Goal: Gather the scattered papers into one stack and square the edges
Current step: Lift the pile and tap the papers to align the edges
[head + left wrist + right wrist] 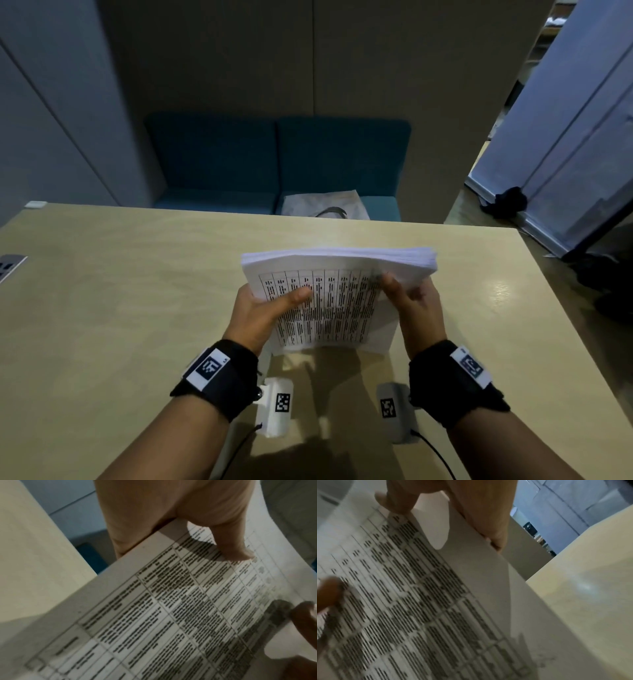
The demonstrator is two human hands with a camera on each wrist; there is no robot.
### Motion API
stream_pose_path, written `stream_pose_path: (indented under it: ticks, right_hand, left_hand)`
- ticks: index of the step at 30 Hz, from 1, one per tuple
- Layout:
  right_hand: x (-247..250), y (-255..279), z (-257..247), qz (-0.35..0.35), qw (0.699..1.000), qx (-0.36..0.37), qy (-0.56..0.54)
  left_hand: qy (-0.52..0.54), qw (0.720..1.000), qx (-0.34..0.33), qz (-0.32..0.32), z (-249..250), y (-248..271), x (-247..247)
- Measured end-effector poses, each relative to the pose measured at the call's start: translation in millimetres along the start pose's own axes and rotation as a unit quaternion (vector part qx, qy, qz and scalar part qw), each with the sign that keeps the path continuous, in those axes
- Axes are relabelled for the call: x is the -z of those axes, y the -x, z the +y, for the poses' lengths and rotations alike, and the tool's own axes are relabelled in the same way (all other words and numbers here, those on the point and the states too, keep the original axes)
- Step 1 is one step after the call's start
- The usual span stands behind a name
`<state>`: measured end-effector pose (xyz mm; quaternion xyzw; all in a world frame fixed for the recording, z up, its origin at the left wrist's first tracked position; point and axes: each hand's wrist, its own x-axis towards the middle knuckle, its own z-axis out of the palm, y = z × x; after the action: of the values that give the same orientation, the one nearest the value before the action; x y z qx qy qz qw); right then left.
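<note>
A thick stack of white papers (335, 301) with a printed table on its near face stands upright on its lower edge on the wooden table (137, 291). My left hand (263, 308) grips the stack's left side, thumb across the printed face. My right hand (411, 305) grips the right side, thumb on the front sheet. In the left wrist view the thumb presses on the printed sheet (171, 608), with the fingers behind it. The right wrist view shows the same printed sheet (419, 595) pinched between thumb and fingers. The top edges look slightly fanned.
A teal sofa (277, 161) sits beyond the table's far edge, with a white bag (325, 205) on its seat. A power socket panel (8, 267) is set into the table at far left. The table's right edge runs diagonally beside my right arm.
</note>
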<state>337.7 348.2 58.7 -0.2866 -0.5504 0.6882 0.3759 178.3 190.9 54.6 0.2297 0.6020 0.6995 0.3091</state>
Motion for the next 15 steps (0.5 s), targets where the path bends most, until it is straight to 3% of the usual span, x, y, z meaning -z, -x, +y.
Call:
stream_pose_path:
  ticks: [4, 15]
  right_hand:
    - [-3.2, 1.5, -2.2, -0.027, 0.999, -0.025, 0.023]
    - [-10.4, 6.6, -18.4, -0.023, 1.000, 0.000, -0.004]
  left_hand:
    - [-0.002, 1.000, -0.004, 0.009, 1.8, 3.5, -2.8]
    - [0.009, 0.998, -0.046, 0.031, 22.2, 9.8, -8.0]
